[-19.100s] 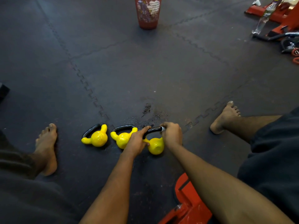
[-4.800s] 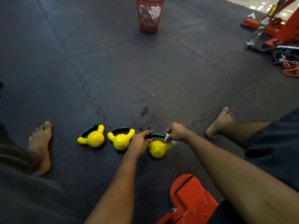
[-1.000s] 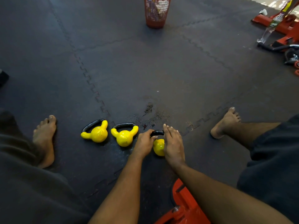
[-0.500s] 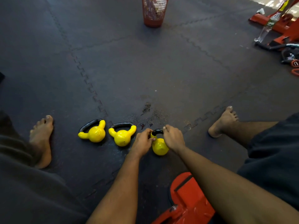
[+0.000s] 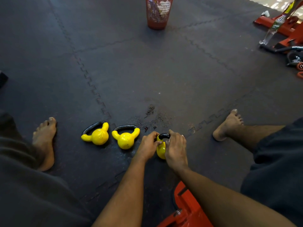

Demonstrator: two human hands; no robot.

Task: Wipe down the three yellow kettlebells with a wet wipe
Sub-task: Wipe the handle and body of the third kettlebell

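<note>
- Equipment painted red (image 5: 185, 210) sits nearest, at the bottom edge between the two forearms, and hides the floor there.
- Left hand (image 5: 148, 147) grips the third kettlebell (image 5: 161, 150) at its left side, fingers curled in by the foot of the black handle, much as half a second ago.
- Right hand (image 5: 176, 149) has slid down from the handle top and now lies curved over the bell's right side, fingertips hooked on the handle. It covers about half the bell.
- Wet wipe: I cannot tell whether it is under that palm; 4.8 s ago a white piece showed at the right hand.
- Third kettlebell stands on the floor between the hands, handle turned nearly end-on; 19 s ago the handle lay broadside.
- Second kettlebell (image 5: 126, 140) and first kettlebell (image 5: 98, 136) lie to the left in a row, handles away, close but apart, unmoved.
- Bare left foot (image 5: 44, 141) and right foot (image 5: 229, 125) rest either side of the row, well apart from it.
- Dark stain (image 5: 150, 110) marks the floor (image 5: 164, 71) just beyond the hands, near a jigsaw seam.
- Red mesh basket (image 5: 159, 12) stands far off at the top.
- Clear bottle (image 5: 273, 28) stands by a red frame (image 5: 293, 30) at the far right.
</note>
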